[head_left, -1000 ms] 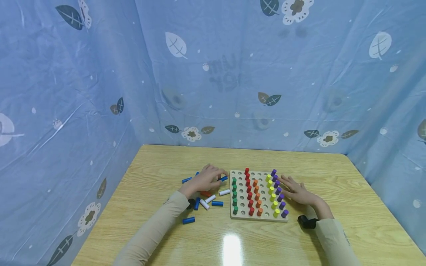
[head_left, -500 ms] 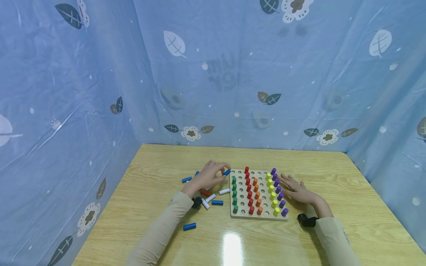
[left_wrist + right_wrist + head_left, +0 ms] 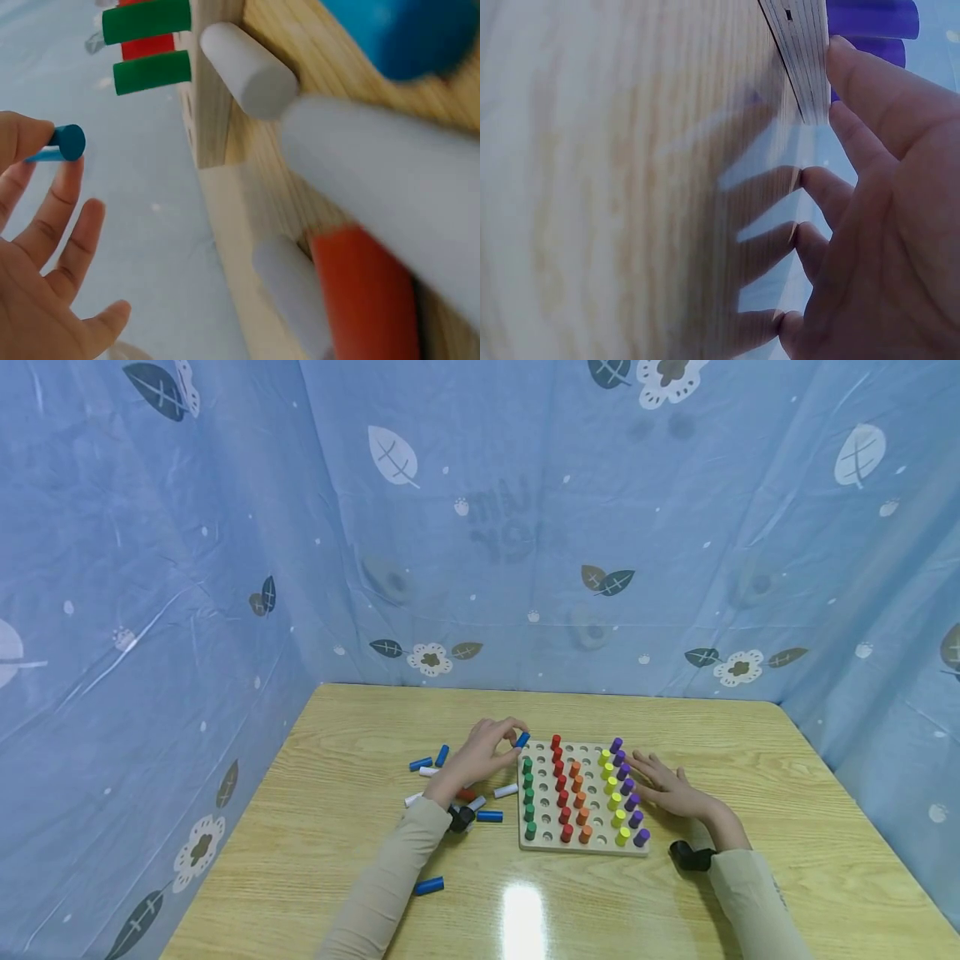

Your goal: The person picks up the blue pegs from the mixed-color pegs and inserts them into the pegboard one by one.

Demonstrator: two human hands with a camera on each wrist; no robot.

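Observation:
My left hand (image 3: 480,753) pinches a blue peg (image 3: 522,740) between thumb and fingertips, above the far left corner of the wooden pegboard (image 3: 592,848). In the left wrist view the blue peg (image 3: 71,142) is tilted and clear of the board. Green pegs (image 3: 529,797) stand along the board's left column, its far corner holes lying under the hand. My right hand (image 3: 671,789) lies with spread fingers at the board's right side, by the purple pegs (image 3: 629,787). In the right wrist view its fingertips touch the board's edge (image 3: 804,60) and the table.
Loose blue, white and red-orange pegs lie left of the board, among them a white peg (image 3: 506,791), a blue peg (image 3: 490,817) and an orange one (image 3: 467,795), partly hidden by the left wrist. Another blue peg (image 3: 430,886) lies nearer the front. A blue curtain (image 3: 480,568) hangs behind the table.
My left hand has lifted the blue peg from the table left of the board and carried it rightward and away to the far left corner. The right hand has stayed in place.

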